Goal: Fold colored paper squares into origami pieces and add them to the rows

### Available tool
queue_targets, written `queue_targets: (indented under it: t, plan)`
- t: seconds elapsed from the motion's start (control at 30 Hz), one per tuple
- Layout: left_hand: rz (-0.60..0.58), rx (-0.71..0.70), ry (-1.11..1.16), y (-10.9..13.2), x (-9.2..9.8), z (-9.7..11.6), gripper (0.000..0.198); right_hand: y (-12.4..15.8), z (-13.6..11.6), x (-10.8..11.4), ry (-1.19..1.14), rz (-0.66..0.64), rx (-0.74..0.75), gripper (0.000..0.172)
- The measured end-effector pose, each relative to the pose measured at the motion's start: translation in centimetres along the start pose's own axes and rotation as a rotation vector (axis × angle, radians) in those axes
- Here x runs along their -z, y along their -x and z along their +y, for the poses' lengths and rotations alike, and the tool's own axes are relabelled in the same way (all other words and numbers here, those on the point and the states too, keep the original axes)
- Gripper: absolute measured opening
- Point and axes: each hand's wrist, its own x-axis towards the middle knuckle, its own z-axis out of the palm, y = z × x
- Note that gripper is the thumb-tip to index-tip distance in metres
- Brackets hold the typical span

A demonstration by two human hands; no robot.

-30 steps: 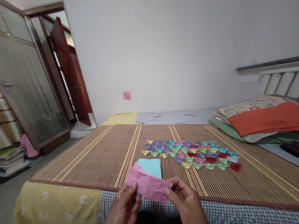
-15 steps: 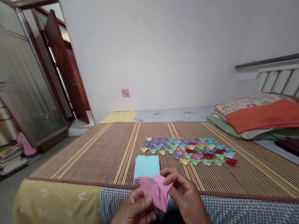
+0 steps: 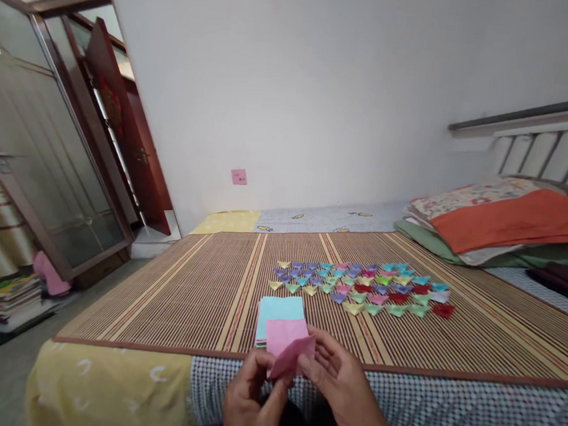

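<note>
A partly folded pink paper (image 3: pixel 287 337) is held between both hands, its upper part flat and its lower part turned up. My left hand (image 3: pixel 256 401) pinches its lower left edge. Fingers of my right hand (image 3: pixel 340 386) close on its right side. Just behind the paper lies a stack of square sheets (image 3: pixel 280 305) with a light blue one on top, partly covered by the pink paper. Farther back and to the right, several small folded paper shapes (image 3: pixel 380 290) in many colours stand in rows on the striped mat (image 3: pixel 181 290).
Pillows with an orange band (image 3: pixel 519 222) rest at the back right near a bed rail (image 3: pixel 561 156). The bed's yellow-and-checked cover (image 3: pixel 117 384) hangs at the front edge. A pink note (image 3: pixel 238 176) is on the wall. Books (image 3: pixel 12 297) lie low at the left.
The pink paper has gone from a pointed, many-layered shape to a flatter, squarer one. My left hand has turned more upright, and my right hand has moved slightly down and to the left.
</note>
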Motion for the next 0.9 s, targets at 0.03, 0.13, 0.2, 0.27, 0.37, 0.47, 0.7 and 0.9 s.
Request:
queue_targets:
  t: [0.03,0.13,0.2,0.27,0.37,0.47,0.7,0.9]
  plan:
    - [0.01,-0.018,-0.021,0.2,-0.1,-0.2,0.027,0.0,0.0,0.0,-0.016,0.003,-0.007,0.06]
    - [0.026,-0.013,-0.017,0.5,-0.4,-0.4,0.031,0.0,0.0,0.1,-0.068,-0.039,-0.017,0.046]
    - [0.031,0.056,0.056,0.4,-0.6,-0.2,0.039,0.0,-0.1,0.1,-0.095,-0.053,-0.006,0.036]
    - [0.011,0.125,0.132,0.1,-0.8,0.2,0.048,0.0,-0.3,0.1,-0.099,-0.046,0.011,0.032]
    - [-0.088,0.164,0.148,-0.9,-0.6,1.1,0.043,-0.1,-0.9,0.0,-0.051,-0.085,0.022,0.03]
    - [-0.189,0.16,0.075,-1.6,-0.3,1.5,0.037,-0.2,-1.3,0.0,0.011,-0.156,0.026,0.029]
    - [-0.137,0.162,0.063,-1.3,-0.2,0.8,0.04,-0.5,-1.2,1.0,0.171,-0.068,0.096,0.035]
    - [-0.142,0.155,0.095,-2.2,0.5,1.7,0.036,-0.9,-1.2,1.1,0.274,-0.089,0.14,0.033]
